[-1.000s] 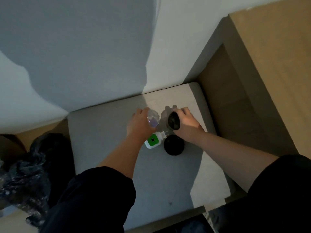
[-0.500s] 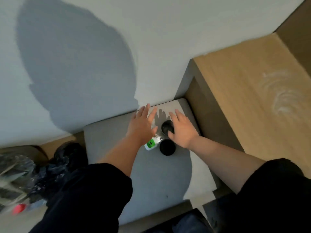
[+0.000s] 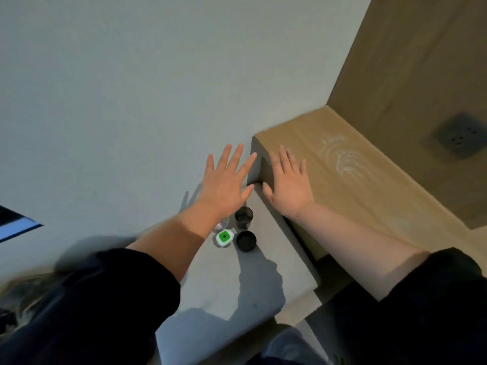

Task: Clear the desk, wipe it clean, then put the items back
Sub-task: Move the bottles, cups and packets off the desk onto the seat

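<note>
Up high with both hands, and nothing held in either. Over to the left hand (image 3: 226, 185): flat, fingers straight and fanned wide, set against the pale wall (image 3: 131, 101) above the grey padded seat (image 3: 263, 275). Now the right hand (image 3: 288, 185): just as flat, fingers straight, over the near corner of the wooden tabletop (image 3: 369, 196); touching it or hovering, cannot tell. On that tabletop, only a whitish smear (image 3: 340, 159) in curved streaks, beyond the right fingertips. Down on the seat, close under the left wrist, a tight cluster: dark cup (image 3: 244, 216) upright, black round lid (image 3: 246, 241) just in front of it, green-and-white gadget (image 3: 224, 238) beside the lid, and a clear glass (image 3: 221, 224) half hidden behind the wrist. Off to the far right, a dark socket (image 3: 459, 139) in the wood panel. Black sleeves on both arms.
</note>
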`<move>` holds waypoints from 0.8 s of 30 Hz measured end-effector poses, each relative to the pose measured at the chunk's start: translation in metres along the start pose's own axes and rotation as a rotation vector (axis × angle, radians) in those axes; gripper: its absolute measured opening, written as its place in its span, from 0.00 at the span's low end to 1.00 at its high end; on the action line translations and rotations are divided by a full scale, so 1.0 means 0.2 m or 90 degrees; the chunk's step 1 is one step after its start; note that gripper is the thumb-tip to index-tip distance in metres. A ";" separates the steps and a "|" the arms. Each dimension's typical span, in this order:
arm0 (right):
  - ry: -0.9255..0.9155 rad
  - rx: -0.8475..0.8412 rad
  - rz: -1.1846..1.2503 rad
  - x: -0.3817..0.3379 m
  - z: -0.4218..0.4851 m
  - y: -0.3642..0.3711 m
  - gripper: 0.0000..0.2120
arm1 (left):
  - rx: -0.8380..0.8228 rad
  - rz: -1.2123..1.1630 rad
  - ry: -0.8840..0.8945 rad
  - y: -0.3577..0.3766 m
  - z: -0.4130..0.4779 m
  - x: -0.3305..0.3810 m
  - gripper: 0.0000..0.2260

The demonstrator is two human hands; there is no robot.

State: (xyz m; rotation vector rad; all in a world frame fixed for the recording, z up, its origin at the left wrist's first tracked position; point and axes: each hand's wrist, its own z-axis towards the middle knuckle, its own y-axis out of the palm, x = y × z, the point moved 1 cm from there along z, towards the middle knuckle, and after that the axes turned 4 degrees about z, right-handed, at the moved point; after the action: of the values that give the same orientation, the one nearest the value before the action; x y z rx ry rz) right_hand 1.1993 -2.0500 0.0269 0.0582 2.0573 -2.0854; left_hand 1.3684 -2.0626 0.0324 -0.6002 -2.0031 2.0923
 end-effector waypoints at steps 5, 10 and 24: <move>0.095 0.043 -0.013 0.14 -0.25 -0.19 0.35 | 0.025 -0.025 0.051 -0.17 -0.04 0.20 0.32; 0.164 0.071 -0.050 0.33 -0.57 -0.35 0.36 | 0.061 -0.011 0.134 -0.38 -0.06 0.52 0.32; 0.402 0.152 -0.081 1.07 -1.98 -0.70 0.37 | 0.161 0.012 0.383 -0.86 -0.56 1.89 0.31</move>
State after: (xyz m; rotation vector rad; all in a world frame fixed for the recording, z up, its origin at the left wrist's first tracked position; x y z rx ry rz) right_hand 0.9181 -1.6835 0.1168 0.7258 2.1391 -2.6326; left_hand 1.0493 -1.7957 0.1407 -1.0442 -1.3828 1.8327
